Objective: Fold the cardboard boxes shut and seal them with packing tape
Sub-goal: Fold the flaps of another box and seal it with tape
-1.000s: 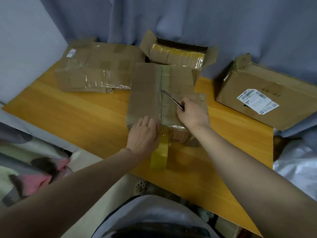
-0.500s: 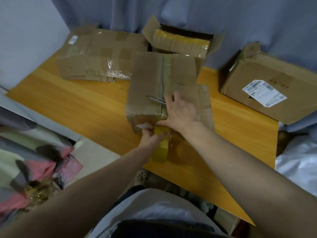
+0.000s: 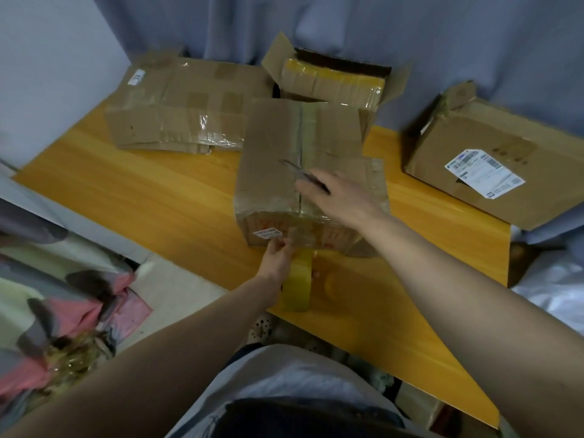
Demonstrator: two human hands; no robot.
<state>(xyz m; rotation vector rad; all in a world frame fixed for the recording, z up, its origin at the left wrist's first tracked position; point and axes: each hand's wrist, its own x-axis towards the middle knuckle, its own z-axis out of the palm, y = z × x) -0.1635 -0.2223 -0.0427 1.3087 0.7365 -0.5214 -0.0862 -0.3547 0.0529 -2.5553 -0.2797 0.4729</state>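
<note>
A closed cardboard box (image 3: pixel 271 147) stands in the middle of the wooden table (image 3: pixel 142 191), with clear tape running along its top seam and down its near face. My left hand (image 3: pixel 278 254) is at the bottom of that near face and grips a yellowish packing tape roll (image 3: pixel 295 289), which hangs at the table's edge. My right hand (image 3: pixel 341 197) hovers over the box top near the seam and holds a thin metal blade (image 3: pixel 295 169) that points left. The hand looks blurred.
A flattened, taped box (image 3: pixel 177 121) lies at the back left. Behind the middle box is an open box (image 3: pixel 331 80) holding yellow-wrapped goods. A large box with a white shipping label (image 3: pixel 474 147) sits at the right. Grey curtain behind; cloth clutter at lower left.
My left hand dropped from the box top to its near face with the tape roll. My right hand swung the blade from pointing away to pointing left across the seam.
</note>
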